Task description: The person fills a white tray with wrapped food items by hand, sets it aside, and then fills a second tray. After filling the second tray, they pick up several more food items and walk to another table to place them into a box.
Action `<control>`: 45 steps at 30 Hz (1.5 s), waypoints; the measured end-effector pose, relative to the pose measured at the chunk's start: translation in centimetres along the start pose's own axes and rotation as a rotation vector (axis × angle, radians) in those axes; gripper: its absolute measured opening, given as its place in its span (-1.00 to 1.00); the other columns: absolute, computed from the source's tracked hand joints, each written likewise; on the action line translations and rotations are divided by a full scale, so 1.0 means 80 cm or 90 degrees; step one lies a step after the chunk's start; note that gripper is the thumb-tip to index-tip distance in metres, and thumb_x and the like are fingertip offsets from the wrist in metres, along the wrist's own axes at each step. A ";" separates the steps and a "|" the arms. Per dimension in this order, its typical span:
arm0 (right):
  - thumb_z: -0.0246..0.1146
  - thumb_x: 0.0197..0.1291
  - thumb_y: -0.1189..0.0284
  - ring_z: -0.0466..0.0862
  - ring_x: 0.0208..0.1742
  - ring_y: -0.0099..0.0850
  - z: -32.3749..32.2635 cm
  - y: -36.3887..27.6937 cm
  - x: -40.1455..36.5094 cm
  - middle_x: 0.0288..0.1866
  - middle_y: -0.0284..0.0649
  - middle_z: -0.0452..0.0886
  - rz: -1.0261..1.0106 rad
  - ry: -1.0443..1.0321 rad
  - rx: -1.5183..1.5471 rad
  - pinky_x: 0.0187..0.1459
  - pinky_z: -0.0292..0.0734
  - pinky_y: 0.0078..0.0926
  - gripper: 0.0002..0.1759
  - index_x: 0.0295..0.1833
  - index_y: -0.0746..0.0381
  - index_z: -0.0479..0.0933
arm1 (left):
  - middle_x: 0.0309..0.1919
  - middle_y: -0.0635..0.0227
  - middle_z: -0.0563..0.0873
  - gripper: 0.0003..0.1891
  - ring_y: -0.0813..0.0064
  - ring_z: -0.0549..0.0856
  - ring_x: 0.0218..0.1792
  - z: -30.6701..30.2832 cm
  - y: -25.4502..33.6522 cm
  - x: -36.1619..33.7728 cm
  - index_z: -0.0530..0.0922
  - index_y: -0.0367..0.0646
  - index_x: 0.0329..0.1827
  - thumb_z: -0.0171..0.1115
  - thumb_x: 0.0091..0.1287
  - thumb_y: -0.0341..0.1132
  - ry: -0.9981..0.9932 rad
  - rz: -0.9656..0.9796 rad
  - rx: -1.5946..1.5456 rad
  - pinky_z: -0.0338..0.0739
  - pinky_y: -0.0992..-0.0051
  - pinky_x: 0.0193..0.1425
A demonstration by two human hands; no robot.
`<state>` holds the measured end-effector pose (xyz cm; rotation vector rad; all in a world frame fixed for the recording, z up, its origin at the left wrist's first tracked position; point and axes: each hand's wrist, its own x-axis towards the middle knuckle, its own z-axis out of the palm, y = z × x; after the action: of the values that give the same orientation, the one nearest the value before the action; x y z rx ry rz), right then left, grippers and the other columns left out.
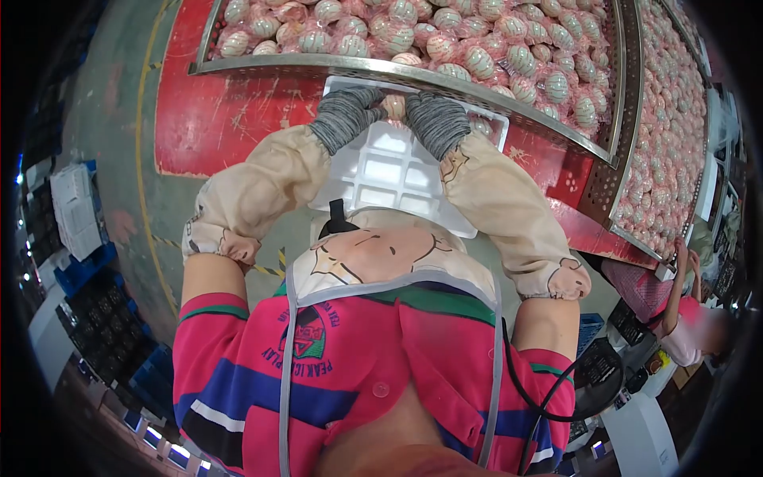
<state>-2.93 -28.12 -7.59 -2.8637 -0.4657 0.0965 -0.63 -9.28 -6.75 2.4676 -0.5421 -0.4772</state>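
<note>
My left hand (pixel 347 115) and my right hand (pixel 437 123), both in grey striped knit gloves, are over the far side of a white compartment tray (pixel 381 171). A pale, rounded ball in pinkish clear wrap (pixel 393 107) shows between them. The fingers of both hands curl in against its sides, with their tips partly hidden. Beside my right hand, another wrapped ball (pixel 481 124) lies in the tray's far right corner. The tray's nearer compartments hold nothing.
A metal-edged bin (pixel 334 62) heaped with wrapped balls stands just beyond the tray on a red surface (pixel 211 119). A second perforated metal bin (pixel 628 95) extends at the right. Another person (pixel 687 318) is at far right. White stacked trays (pixel 75 208) stand at left.
</note>
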 end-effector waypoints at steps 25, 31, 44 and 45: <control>0.21 0.16 0.17 0.54 0.07 -0.03 0.006 0.029 -0.035 -0.01 -0.01 0.58 -0.026 0.017 0.155 0.14 0.39 -0.15 -0.58 0.08 0.15 0.50 | -0.29 0.16 0.72 -0.60 0.23 0.69 -0.22 -0.089 0.066 0.133 0.62 -0.17 -0.13 0.23 0.21 0.00 -0.065 -0.061 0.221 0.54 0.29 -0.05; 0.29 0.19 0.38 0.59 0.01 -0.44 -0.012 0.040 -0.072 0.00 -0.10 0.60 0.137 -0.011 0.744 -0.14 0.55 -0.48 -0.62 0.11 0.23 0.47 | -0.40 0.46 0.66 -0.76 0.55 0.63 -0.37 -0.126 0.051 0.073 0.61 -0.19 -0.15 0.30 0.25 -0.22 0.111 0.143 -0.363 0.52 0.52 -0.27; 0.40 0.02 0.22 0.63 -0.15 -0.09 0.025 -0.052 0.013 -0.11 0.05 0.59 0.114 -0.031 0.592 0.01 0.51 -0.25 -0.39 0.11 0.33 0.41 | -0.45 0.38 0.65 -0.82 0.45 0.62 -0.40 -0.026 -0.028 -0.013 0.56 -0.18 -0.15 0.31 0.24 -0.35 0.227 0.070 -0.135 0.56 0.47 -0.24; 0.36 0.08 0.17 0.63 -0.11 -0.11 0.029 -0.060 0.012 -0.13 0.06 0.60 0.090 0.080 0.497 -0.04 0.53 -0.26 -0.38 0.12 0.36 0.39 | -0.29 0.27 0.66 -0.74 0.40 0.64 -0.23 -0.025 -0.043 -0.020 0.56 -0.15 -0.08 0.36 0.19 -0.35 0.136 -0.091 -0.332 0.55 0.43 -0.15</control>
<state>-3.71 -22.90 -8.70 -2.1121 -0.1452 0.0943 -0.16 -5.02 -6.89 2.0260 -0.1286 -0.3488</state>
